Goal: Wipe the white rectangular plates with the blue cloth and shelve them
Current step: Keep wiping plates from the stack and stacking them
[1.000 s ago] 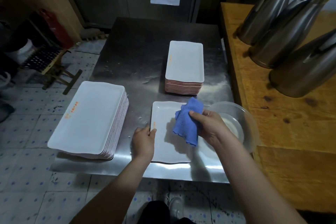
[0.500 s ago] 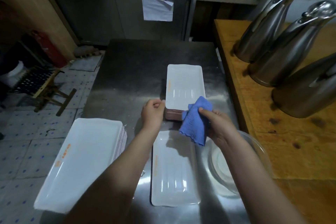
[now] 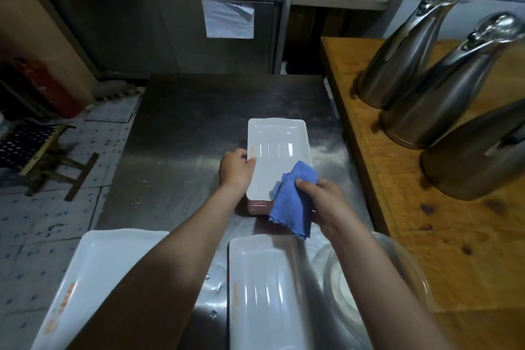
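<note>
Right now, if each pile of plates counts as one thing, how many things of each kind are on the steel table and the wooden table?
White plates or plate piles: 3 (far pile, left one, near plate)
Blue cloth: 1
Clear bowl: 1
Steel jugs: 3 ()
Total: 8

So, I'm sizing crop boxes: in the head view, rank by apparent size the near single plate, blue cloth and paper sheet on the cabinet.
1. Near single plate, largest, but closest to the camera.
2. Blue cloth.
3. Paper sheet, nearly the cloth's size and farther away, so unsure.
</note>
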`<state>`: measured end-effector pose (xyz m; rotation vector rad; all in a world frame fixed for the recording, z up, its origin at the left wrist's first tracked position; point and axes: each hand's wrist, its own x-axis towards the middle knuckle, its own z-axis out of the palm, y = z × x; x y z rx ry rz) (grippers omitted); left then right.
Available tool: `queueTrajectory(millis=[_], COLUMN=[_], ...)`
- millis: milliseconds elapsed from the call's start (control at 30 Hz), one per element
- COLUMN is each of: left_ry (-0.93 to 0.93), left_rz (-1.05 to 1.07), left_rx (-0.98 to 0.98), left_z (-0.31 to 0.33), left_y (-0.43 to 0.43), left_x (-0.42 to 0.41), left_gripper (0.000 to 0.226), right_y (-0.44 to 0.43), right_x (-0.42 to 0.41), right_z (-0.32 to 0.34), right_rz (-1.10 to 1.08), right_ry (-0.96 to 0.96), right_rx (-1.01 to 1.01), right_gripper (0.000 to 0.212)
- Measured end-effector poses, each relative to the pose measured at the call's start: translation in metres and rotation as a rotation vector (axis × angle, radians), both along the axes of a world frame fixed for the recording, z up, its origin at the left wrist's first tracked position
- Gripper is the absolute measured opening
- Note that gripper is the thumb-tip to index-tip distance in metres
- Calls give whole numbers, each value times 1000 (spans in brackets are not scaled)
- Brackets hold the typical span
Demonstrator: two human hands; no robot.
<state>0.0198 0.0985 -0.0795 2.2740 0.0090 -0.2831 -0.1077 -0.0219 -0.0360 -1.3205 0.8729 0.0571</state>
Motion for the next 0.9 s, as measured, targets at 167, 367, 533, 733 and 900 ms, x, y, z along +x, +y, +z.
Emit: queueTrajectory(millis=[167,367,533,733,900], left_ry=[-24,35,95,223,280], left_rz=[56,147,176,192,161], left_rx=[-16,-177,-305,-568,-706], left_z=[9,19,37,65,83], left_y=[6,22,38,44,35], left_x=[2,-5,-20,-70,-121], left_gripper=[25,14,14,18,29], right_y=[-6,-15,-22,-18,18], right_x=[-4,-14,-29,-53,-68], right_z=[0,7,19,56,87], right_rz=[-10,-62,-88,35,205], right_ry=[18,-13,-67,-226,-361], right_rx=[2,-54,-75,1,137], right_gripper=[23,16,11,11,19])
